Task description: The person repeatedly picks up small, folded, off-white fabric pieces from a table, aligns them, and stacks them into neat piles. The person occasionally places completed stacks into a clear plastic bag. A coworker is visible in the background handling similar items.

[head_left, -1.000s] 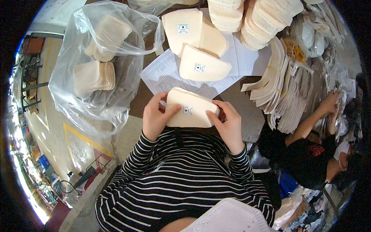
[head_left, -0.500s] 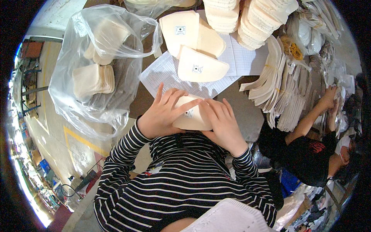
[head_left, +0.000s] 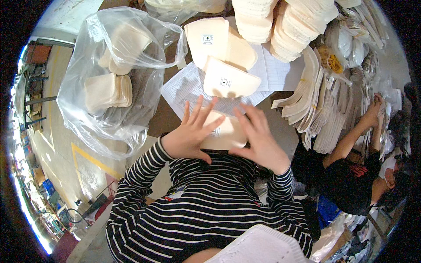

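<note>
Low in front of my body lies a cream, fan-shaped stack that looks like paper coffee filters (head_left: 231, 131), bearing a small printed label. My left hand (head_left: 190, 133) hovers over its left side, fingers spread and thumb out. At its right edge my right hand (head_left: 263, 140) is also open, its fingers slightly blurred. Neither hand grips anything; whether fingertips still touch the stack I cannot tell. Just beyond it lies another labelled filter stack (head_left: 232, 79). A further labelled stack (head_left: 206, 39) sits behind that, on printed sheets (head_left: 184, 90).
On the left, a clear plastic bag (head_left: 151, 94) holds several filter stacks. Tall filter piles (head_left: 300, 26) stand at the back. Banded cream bundles (head_left: 307, 92) and a bag of yellow rubber bands (head_left: 334, 65) lie to the right. Another person in black (head_left: 346, 179) works at far right.
Both my hands have come off the filter stack, fingers spreading and moving apart. More of the stack is now uncovered between them.
</note>
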Demonstrator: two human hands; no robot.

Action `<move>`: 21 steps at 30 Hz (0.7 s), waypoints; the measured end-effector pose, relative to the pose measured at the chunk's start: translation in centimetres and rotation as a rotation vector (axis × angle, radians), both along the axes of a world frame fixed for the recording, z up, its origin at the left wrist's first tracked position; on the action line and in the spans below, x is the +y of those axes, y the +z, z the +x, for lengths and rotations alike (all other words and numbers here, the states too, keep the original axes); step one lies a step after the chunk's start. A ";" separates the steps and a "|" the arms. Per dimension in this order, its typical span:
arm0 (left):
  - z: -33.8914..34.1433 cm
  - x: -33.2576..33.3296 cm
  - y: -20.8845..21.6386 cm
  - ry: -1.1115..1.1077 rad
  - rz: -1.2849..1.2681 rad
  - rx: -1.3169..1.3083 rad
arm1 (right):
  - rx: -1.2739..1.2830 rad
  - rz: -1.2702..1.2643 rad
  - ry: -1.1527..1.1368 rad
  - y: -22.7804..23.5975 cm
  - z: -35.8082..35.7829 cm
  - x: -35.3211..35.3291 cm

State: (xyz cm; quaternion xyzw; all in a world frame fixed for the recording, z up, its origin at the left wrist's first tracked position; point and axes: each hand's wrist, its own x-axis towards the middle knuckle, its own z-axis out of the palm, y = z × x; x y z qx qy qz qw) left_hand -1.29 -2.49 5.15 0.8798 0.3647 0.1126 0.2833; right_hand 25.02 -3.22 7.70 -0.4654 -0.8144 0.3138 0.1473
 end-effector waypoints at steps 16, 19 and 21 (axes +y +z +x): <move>-1.3 6.5 -2.1 0.368 -0.298 -0.526 | 0.244 0.282 -0.138 -4.1 -2.1 4.5; -1.5 5.9 -1.6 0.381 -0.210 -0.484 | 0.182 0.283 -0.131 -4.3 -1.6 4.4; -1.5 5.4 -0.8 0.407 -0.123 -0.487 | 0.218 0.344 -0.124 -3.0 -0.9 4.6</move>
